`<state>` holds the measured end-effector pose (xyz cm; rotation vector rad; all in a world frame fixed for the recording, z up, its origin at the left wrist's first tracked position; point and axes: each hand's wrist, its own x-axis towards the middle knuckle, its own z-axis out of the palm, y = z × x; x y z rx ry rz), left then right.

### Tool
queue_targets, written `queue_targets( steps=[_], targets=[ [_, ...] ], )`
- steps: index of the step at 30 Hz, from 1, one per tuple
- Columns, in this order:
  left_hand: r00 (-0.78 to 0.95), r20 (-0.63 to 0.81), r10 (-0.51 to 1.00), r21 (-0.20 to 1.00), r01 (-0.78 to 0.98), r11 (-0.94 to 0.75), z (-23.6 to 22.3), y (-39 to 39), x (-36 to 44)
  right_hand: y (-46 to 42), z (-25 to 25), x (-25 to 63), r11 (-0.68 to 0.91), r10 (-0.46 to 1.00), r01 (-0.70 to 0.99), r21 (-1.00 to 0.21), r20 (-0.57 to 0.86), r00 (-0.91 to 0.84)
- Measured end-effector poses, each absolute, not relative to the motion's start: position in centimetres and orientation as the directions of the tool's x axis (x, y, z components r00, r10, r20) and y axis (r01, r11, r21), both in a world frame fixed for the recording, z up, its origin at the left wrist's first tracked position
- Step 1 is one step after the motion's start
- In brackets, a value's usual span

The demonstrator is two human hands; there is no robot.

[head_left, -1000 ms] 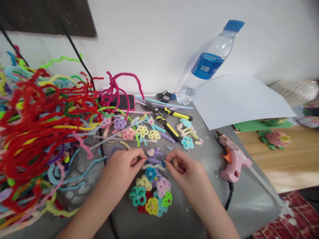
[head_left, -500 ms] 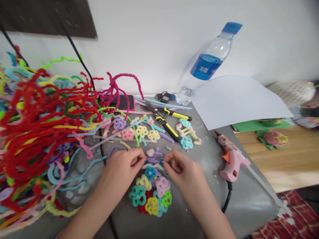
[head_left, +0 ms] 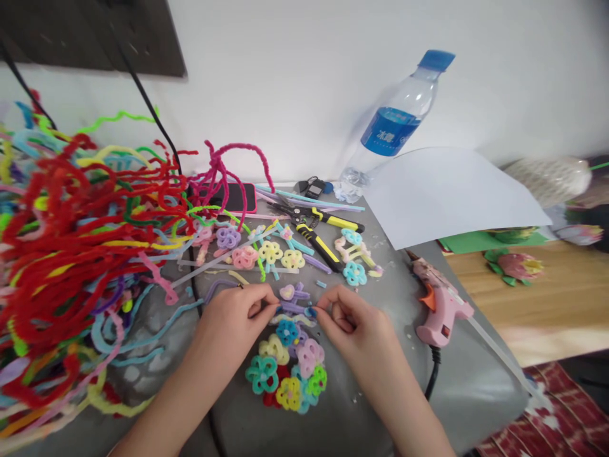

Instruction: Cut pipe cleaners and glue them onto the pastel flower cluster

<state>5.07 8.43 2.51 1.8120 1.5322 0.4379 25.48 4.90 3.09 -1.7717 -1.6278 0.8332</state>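
Note:
My left hand (head_left: 238,327) is closed, with thumb and fingertip pinching the left end of a short purple pipe cleaner (head_left: 294,308). At its right end, my right hand (head_left: 351,320) is closed in a similar pinch. Small dark blue spots show at both sets of fingertips; I cannot make out whether they are nails or material. Just beyond lies a purple pipe-cleaner piece with a pale heart (head_left: 287,292). A cream wavy strip (head_left: 304,320) runs just below the pinched piece. Nearer me, between my forearms, sits a cluster of colourful pipe-cleaner flowers (head_left: 289,395).
A large tangle of pipe cleaners (head_left: 90,228) covers the left side. Yellow-black pliers (head_left: 320,244), loose flowers (head_left: 270,252) and a phone (head_left: 233,198) lie behind. To the right are a pink glue gun (head_left: 442,311), white paper (head_left: 451,197) and a leaning water bottle (head_left: 392,127).
My right fingertips have moved slightly to the right, showing more of the dark blue spot beside them. My left hand stays in place. The camera view has shifted a little.

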Motion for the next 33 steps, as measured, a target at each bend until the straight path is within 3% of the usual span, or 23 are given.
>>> queue_targets(
  steps=[14,24,33],
  targets=[
    [0.241,-0.122,0.963,0.722,0.687,-0.080,2.3,8.3,5.1,4.6,2.2,25.3,-0.042,0.998,0.646,-0.762,0.001,0.066],
    [0.239,-0.192,0.952,0.804,0.595,0.013,2.9,8.7,4.3,2.9,4.5,28.1,-0.024,0.963,0.568,-0.822,0.133,0.233],
    [0.143,-0.026,0.989,0.782,0.620,-0.069,4.2,8.6,3.4,-0.5,3.3,30.8,-0.052,0.927,0.533,-0.845,0.158,0.341]
  ],
)
